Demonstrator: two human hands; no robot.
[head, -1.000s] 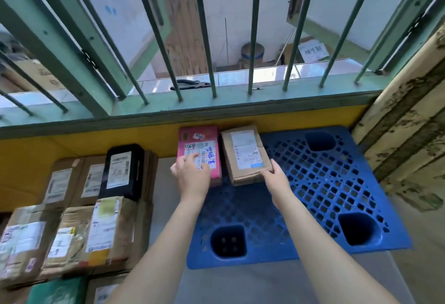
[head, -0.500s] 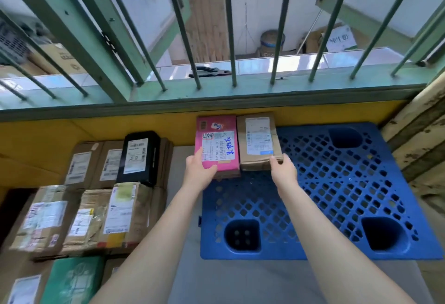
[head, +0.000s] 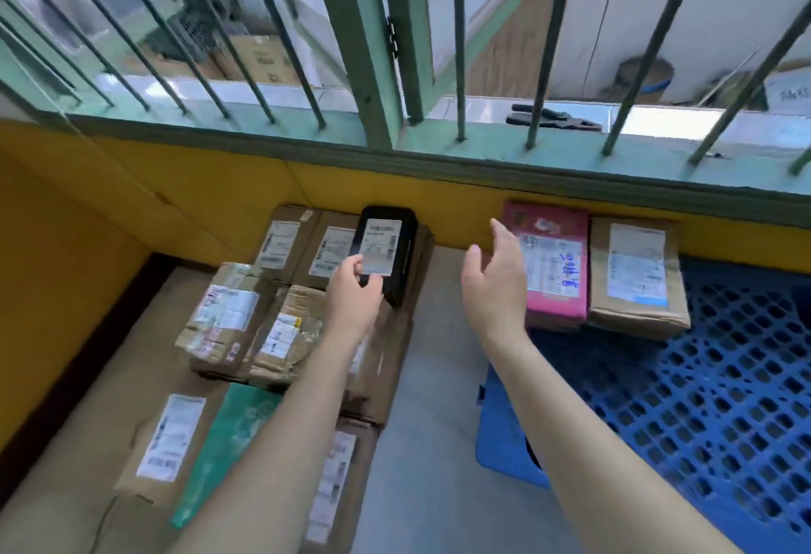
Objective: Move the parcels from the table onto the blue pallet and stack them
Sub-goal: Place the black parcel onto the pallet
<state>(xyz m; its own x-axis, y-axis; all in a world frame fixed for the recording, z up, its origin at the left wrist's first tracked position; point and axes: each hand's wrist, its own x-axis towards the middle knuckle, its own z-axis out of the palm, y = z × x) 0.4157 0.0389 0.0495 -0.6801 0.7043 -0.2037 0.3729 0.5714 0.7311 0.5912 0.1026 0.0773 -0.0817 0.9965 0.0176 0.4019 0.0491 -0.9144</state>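
A pink parcel (head: 554, 272) and a brown cardboard parcel (head: 635, 279) lie side by side at the far left corner of the blue pallet (head: 684, 387), against the yellow wall. On the table to the left, a black parcel (head: 397, 246) with a white label rests on top of brown boxes. My left hand (head: 353, 294) has its fingers on the black parcel's near end. Between the table stack and the pink parcel my right hand (head: 493, 286) hovers open, holding nothing.
Several brown parcels (head: 228, 316) and a green one (head: 228, 439) crowd the table on the left. A grey strip of floor (head: 434, 422) separates table and pallet. A yellow wall and a barred green window (head: 377, 71) stand just behind.
Both hands have left the pink and brown parcels on the pallet and swung left. My left hand now touches the black parcel; the view has turned left.
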